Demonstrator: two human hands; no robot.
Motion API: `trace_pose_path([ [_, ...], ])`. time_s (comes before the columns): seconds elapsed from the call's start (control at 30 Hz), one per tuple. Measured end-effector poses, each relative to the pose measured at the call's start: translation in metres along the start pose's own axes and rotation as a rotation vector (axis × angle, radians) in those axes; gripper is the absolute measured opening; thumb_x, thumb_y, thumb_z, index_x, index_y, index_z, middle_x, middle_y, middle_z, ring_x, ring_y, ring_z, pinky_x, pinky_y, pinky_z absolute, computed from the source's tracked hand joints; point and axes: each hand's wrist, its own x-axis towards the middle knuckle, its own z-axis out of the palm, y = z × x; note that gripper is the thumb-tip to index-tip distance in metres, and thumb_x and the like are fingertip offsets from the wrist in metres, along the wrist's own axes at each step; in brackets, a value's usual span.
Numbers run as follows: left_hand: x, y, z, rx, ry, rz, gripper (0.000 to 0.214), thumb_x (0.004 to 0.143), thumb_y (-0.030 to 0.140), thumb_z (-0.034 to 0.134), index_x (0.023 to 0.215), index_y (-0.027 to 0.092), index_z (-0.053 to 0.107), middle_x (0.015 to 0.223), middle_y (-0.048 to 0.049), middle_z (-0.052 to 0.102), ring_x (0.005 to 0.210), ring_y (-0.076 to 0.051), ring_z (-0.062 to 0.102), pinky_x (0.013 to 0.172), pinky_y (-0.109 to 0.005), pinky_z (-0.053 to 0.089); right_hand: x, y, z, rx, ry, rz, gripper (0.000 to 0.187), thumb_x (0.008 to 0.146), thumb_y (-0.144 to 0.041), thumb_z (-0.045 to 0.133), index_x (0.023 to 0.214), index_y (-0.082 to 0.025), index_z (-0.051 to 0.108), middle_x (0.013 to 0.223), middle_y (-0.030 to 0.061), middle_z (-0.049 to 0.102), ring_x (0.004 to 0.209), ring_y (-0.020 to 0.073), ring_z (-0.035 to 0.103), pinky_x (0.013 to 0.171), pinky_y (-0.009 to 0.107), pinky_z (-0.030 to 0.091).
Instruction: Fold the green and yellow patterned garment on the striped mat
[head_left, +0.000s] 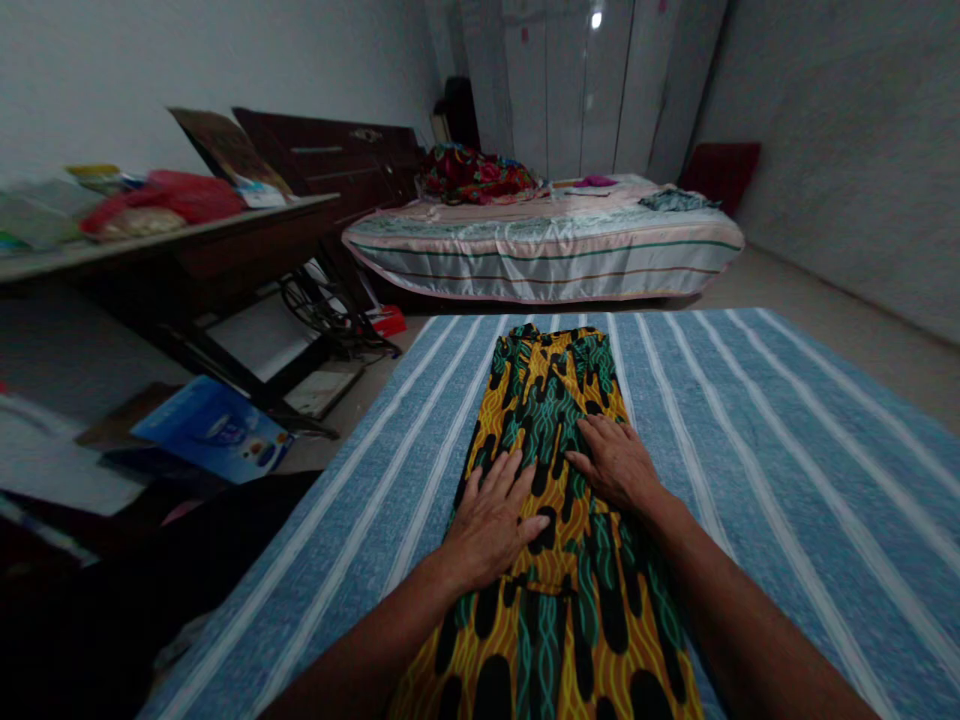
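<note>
A garment [551,400] patterned in yellow, green and black lies lengthwise before me, its sides folded into a long strip. It looks like a dress, though the folds hide its full shape. My left hand [495,520] rests flat on its left half, fingers spread. Farther up on the right side, my right hand [616,462] lies on the cloth with its fingers stretched out. Neither hand grips the fabric. The garment's near end runs out of the bottom of the view.
Beneath the garment is a blue-and-white striped bed cover [750,480]. Another bed [547,260] stands beyond, with a red floral bundle [480,175] on it. At left are a table [285,208] with bags and a blue box [217,430] below.
</note>
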Motion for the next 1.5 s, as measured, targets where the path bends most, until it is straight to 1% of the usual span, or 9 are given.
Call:
trace_pose_path([
  [0.27, -0.003, 0.001, -0.004, -0.011, -0.063, -0.027, 0.069, 0.088, 0.059, 0.033, 0.146, 0.023, 0.023, 0.155, -0.0081, 0.008, 0.142, -0.026, 0.004, 0.113, -0.051, 0.009, -0.003, -0.001, 0.007, -0.092, -0.014, 0.087, 0.066, 0.091, -0.058, 0.029, 0.134, -0.011, 0.044, 0.142, 0.0165, 0.04, 0.132, 0.031, 0.031, 0.105, 0.046, 0.023],
  [0.73, -0.006, 0.003, 0.001, -0.083, 0.001, -0.071, 0.08, 0.081, 0.066, 0.04, 0.145, 0.021, 0.024, 0.155, -0.0131, 0.007, 0.142, -0.03, 0.002, 0.111, -0.056, 0.008, -0.003, 0.004, 0.018, -0.075, -0.022, 0.111, 0.066, 0.09, -0.06, 0.03, 0.135, -0.013, 0.043, 0.143, 0.015, 0.039, 0.133, 0.0279, 0.029, 0.106, 0.045, 0.022],
  [0.83, -0.016, 0.008, 0.001, -0.071, 0.067, -0.081, 0.075, 0.084, 0.063, 0.039, 0.144, 0.02, 0.028, 0.155, -0.0129, 0.01, 0.142, -0.03, 0.004, 0.111, -0.056, 0.009, -0.001, 0.005, 0.017, -0.062, -0.023, 0.12, 0.063, 0.09, -0.057, 0.034, 0.135, -0.014, 0.043, 0.143, 0.0142, 0.039, 0.133, 0.0274, 0.03, 0.106, 0.044, 0.022],
  [0.97, -0.043, 0.019, 0.002, -0.084, 0.133, -0.043, 0.069, 0.087, 0.06, 0.036, 0.143, 0.02, 0.029, 0.154, -0.0122, 0.012, 0.142, -0.028, 0.005, 0.112, -0.055, 0.01, -0.003, 0.005, 0.007, 0.0, -0.009, 0.149, 0.058, 0.091, -0.052, 0.034, 0.133, -0.014, 0.045, 0.139, 0.0142, 0.043, 0.129, 0.0259, 0.037, 0.104, 0.041, 0.029],
  [1.07, -0.066, 0.025, 0.006, -0.094, 0.109, -0.025, 0.069, 0.086, 0.058, 0.041, 0.143, 0.021, 0.03, 0.154, -0.0123, 0.013, 0.142, -0.029, 0.006, 0.112, -0.054, 0.012, -0.015, -0.004, -0.004, 0.022, 0.042, 0.163, 0.057, 0.092, -0.049, 0.033, 0.133, -0.013, 0.045, 0.137, 0.0152, 0.045, 0.126, 0.0259, 0.041, 0.102, 0.04, 0.033],
  [1.17, -0.081, 0.026, 0.014, -0.105, 0.114, -0.021, 0.07, 0.084, 0.056, 0.046, 0.143, 0.022, 0.03, 0.154, -0.0131, 0.013, 0.142, -0.029, 0.008, 0.112, -0.054, 0.013, -0.04, -0.025, -0.008, 0.0, 0.067, 0.086, 0.058, 0.091, -0.05, 0.034, 0.133, -0.013, 0.046, 0.139, 0.0157, 0.043, 0.129, 0.027, 0.037, 0.104, 0.042, 0.031],
  [1.23, -0.085, 0.025, 0.02, -0.113, 0.128, -0.024, 0.07, 0.084, 0.054, 0.048, 0.144, 0.022, 0.029, 0.154, -0.0137, 0.014, 0.142, -0.03, 0.008, 0.112, -0.054, 0.013, -0.058, -0.04, -0.004, -0.01, 0.054, 0.034, 0.057, 0.09, -0.051, 0.037, 0.133, -0.016, 0.045, 0.139, 0.0143, 0.043, 0.131, 0.0267, 0.035, 0.105, 0.043, 0.03],
  [1.33, -0.085, 0.023, 0.025, -0.127, 0.146, -0.009, 0.068, 0.085, 0.053, 0.047, 0.143, 0.022, 0.029, 0.153, -0.0136, 0.017, 0.142, -0.029, 0.007, 0.112, -0.055, 0.013, -0.076, -0.055, 0.004, -0.033, -0.005, 0.033, 0.054, 0.09, -0.052, 0.038, 0.132, -0.019, 0.047, 0.14, 0.0117, 0.044, 0.132, 0.0269, 0.034, 0.106, 0.047, 0.028],
  [1.5, -0.092, 0.02, 0.018, -0.17, 0.14, -0.002, 0.063, 0.087, 0.051, 0.044, 0.141, 0.021, 0.033, 0.153, -0.0121, 0.019, 0.142, -0.027, 0.01, 0.113, -0.05, 0.013, -0.085, -0.065, -0.001, -0.051, -0.026, 0.099, 0.052, 0.092, -0.048, 0.035, 0.132, -0.018, 0.047, 0.141, 0.0117, 0.042, 0.133, 0.0262, 0.033, 0.105, 0.046, 0.028],
])
